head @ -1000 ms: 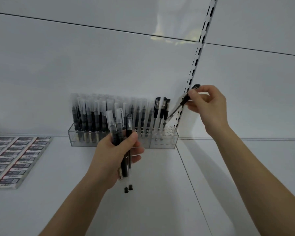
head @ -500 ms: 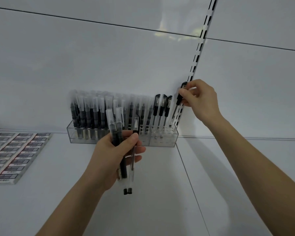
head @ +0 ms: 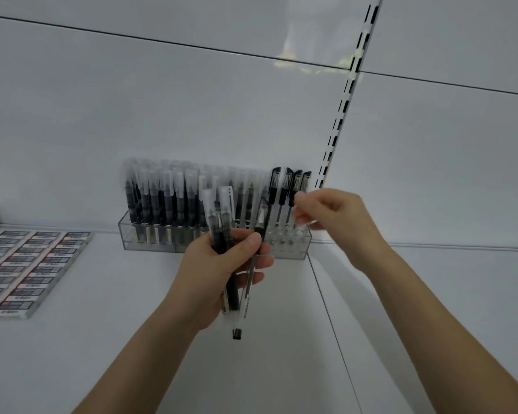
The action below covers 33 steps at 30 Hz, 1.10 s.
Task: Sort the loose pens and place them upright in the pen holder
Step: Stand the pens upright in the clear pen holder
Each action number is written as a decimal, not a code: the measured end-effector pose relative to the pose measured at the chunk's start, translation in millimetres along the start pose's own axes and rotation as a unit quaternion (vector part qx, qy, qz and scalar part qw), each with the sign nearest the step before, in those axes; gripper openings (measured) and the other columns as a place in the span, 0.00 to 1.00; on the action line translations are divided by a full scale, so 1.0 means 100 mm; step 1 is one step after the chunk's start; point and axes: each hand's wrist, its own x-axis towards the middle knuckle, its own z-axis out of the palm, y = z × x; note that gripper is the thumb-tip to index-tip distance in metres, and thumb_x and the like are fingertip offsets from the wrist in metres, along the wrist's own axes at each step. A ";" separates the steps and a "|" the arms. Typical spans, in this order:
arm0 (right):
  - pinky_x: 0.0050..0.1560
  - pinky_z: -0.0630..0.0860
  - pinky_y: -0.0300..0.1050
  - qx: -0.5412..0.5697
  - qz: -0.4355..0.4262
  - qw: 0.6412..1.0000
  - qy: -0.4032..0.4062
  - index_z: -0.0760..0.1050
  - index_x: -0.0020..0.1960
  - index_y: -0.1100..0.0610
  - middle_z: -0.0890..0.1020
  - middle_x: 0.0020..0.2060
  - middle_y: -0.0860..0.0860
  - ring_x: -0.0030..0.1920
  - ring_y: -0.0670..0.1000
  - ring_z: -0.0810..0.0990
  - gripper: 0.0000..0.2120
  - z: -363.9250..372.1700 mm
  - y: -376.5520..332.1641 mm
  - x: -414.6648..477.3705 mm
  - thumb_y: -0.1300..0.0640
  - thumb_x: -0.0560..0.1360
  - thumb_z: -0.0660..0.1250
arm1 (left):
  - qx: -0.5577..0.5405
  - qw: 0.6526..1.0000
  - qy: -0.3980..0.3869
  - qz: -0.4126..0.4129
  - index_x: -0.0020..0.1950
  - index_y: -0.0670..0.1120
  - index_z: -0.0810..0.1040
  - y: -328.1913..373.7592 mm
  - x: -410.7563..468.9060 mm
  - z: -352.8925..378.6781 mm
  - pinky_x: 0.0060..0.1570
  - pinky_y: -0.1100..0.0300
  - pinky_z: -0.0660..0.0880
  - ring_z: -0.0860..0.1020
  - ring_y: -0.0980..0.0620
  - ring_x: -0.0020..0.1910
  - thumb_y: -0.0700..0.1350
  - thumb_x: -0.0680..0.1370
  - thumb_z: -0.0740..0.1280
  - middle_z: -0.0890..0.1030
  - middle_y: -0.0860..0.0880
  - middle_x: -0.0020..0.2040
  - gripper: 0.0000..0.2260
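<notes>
A clear acrylic pen holder (head: 126, 234) stands on the white shelf against the back panel. Its left and middle rows are packed with upright frosted-cap black pens (head: 168, 198). Several black-capped pens (head: 287, 186) stand at its right end. My left hand (head: 216, 279) grips a bundle of three loose pens (head: 222, 222) in front of the holder, caps up; a thin one (head: 245, 297) pokes out below the fist. My right hand (head: 326, 213) hovers at the holder's right end beside the black-capped pens, fingers loosely curled and holding nothing.
A display tray of small labelled boxes (head: 27, 264) lies on the shelf at the left. A slotted upright rail (head: 341, 115) runs up the back panel behind the holder's right end. A shelf seam (head: 326, 309) runs forward from there.
My right hand stood its black-capped pen in the holder's right end, let go and dropped lower. One more black-capped pen now stands there. My left hand kept its bundle and shifted slightly right.
</notes>
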 end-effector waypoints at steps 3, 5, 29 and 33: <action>0.38 0.73 0.34 0.030 0.027 0.995 -0.093 0.80 0.38 0.56 0.80 0.32 0.47 0.35 0.43 0.77 0.09 0.11 -0.07 -0.15 0.52 0.72 0.68 | 0.015 1.000 -0.020 -0.001 0.44 0.41 0.77 -0.03 0.01 0.08 0.30 0.63 0.79 0.83 0.52 0.33 0.40 0.72 0.67 0.84 0.48 0.33 0.03; 0.40 0.72 0.37 0.048 0.029 0.993 -0.104 0.79 0.38 0.58 0.77 0.32 0.49 0.36 0.45 0.75 0.08 0.13 -0.07 -0.17 0.54 0.71 0.69 | 0.023 0.999 -0.032 -0.005 0.43 0.40 0.76 -0.05 0.01 0.11 0.31 0.62 0.79 0.83 0.51 0.33 0.41 0.70 0.68 0.84 0.47 0.33 0.06; 0.40 0.79 0.44 -0.078 -0.085 0.991 0.066 0.73 0.44 0.55 0.80 0.39 0.56 0.33 0.48 0.81 0.04 0.27 -0.01 0.53 0.56 0.76 0.65 | 0.002 0.998 0.052 -0.023 0.49 0.42 0.76 -0.05 -0.09 -0.34 0.31 0.62 0.80 0.83 0.54 0.35 0.38 0.76 0.63 0.84 0.47 0.38 0.05; 0.43 0.80 0.55 -0.114 -0.060 0.990 0.048 0.71 0.40 0.58 0.80 0.38 0.61 0.35 0.54 0.82 0.08 0.37 0.15 0.47 0.55 0.76 0.65 | 0.001 0.999 0.050 -0.016 0.50 0.43 0.76 -0.03 -0.10 -0.33 0.31 0.63 0.79 0.83 0.54 0.35 0.38 0.76 0.63 0.85 0.47 0.38 0.05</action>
